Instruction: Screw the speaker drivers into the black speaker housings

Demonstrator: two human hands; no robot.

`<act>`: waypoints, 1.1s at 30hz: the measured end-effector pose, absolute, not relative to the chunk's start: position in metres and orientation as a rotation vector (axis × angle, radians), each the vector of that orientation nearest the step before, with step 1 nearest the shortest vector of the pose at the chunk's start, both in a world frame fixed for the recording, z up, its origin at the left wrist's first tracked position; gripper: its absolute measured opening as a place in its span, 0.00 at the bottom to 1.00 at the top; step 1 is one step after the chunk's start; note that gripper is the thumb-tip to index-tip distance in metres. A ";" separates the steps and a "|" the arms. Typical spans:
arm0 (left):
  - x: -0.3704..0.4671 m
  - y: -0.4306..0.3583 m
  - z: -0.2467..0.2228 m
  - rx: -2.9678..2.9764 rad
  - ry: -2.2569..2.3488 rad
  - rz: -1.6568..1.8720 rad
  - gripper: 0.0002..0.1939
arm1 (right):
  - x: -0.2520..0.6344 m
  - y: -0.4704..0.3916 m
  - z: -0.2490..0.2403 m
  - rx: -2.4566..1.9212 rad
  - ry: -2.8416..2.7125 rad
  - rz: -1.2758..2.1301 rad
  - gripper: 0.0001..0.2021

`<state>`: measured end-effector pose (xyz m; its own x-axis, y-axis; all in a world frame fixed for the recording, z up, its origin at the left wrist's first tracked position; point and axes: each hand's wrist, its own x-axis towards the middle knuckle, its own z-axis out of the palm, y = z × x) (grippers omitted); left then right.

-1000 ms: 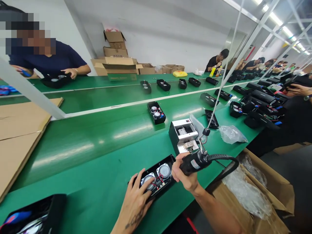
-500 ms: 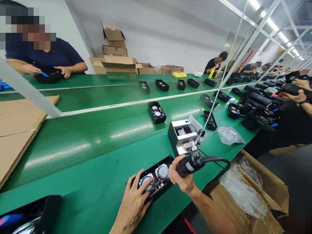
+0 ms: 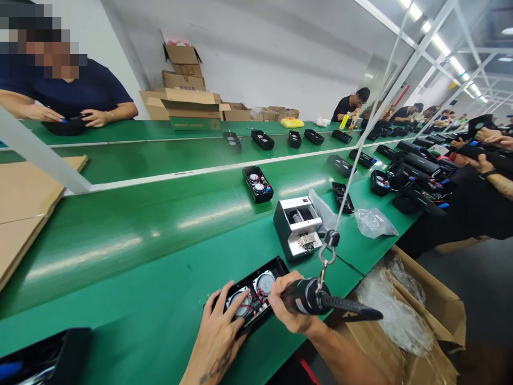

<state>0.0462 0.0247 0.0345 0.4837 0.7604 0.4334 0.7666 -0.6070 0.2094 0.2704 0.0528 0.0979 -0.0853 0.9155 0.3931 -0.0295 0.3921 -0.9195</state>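
My left hand lies over the left end of a black speaker housing, gripping it against the green bench with its fingers across one speaker. Inside are two round silver speakers with red wires. My right hand is wrapped round a black electric screwdriver, which slants over the right end of the housing. Its tip is hidden behind my hand. A metal hook and ring join the screwdriver's back end to a hanging cord.
A silver-and-black screw feeder stands behind the housing. Another open housing sits on the green belt. Part of a third is at lower left. Several housings are piled at right, near a plastic bag. Co-workers sit across the belt.
My right hand has brought the screwdriver left and down, and its back end has tipped lower. The hook and ring now show clearly. My left hand stays on the housing.
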 end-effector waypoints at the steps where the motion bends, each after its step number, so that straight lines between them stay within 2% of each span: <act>1: 0.046 0.026 0.034 -2.692 -1.379 -0.805 0.13 | 0.272 0.054 0.102 -0.835 -1.418 0.987 0.12; 4: 0.046 0.030 0.033 -2.689 -1.371 -0.869 0.10 | 0.288 0.070 0.120 -0.753 -1.286 0.995 0.13; 8: 0.046 0.035 0.037 -2.681 -1.341 -0.848 0.06 | 0.332 0.111 0.154 -0.789 -0.948 0.649 0.16; 13: 0.047 0.043 0.041 -2.657 -1.235 -0.766 0.03 | 0.358 0.152 0.163 -0.984 -1.006 0.457 0.16; 18: 0.048 0.044 0.039 -2.670 -1.267 -0.758 0.04 | 0.360 0.162 0.147 -1.124 -1.089 0.613 0.18; 22: 0.049 0.041 0.037 -2.698 -1.347 -0.783 0.05 | 0.362 0.140 0.142 -1.161 -1.218 0.979 0.18; 25: 0.052 0.040 0.039 -2.728 -1.419 -0.806 0.09 | 0.345 0.105 0.141 -0.917 -1.181 1.179 0.15; 30: 0.054 0.036 0.044 -2.752 -1.475 -0.771 0.12 | 0.283 0.056 0.146 -0.441 -1.103 1.212 0.12; 33: 0.055 0.033 0.046 -2.758 -1.486 -0.745 0.12 | 0.250 0.047 0.142 -0.351 -1.179 1.244 0.13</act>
<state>0.0546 0.0331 0.0460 0.4680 0.8074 0.3592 0.7709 -0.5717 0.2807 0.2498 0.0470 0.1418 -0.1298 0.8591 0.4951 -0.5406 0.3573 -0.7617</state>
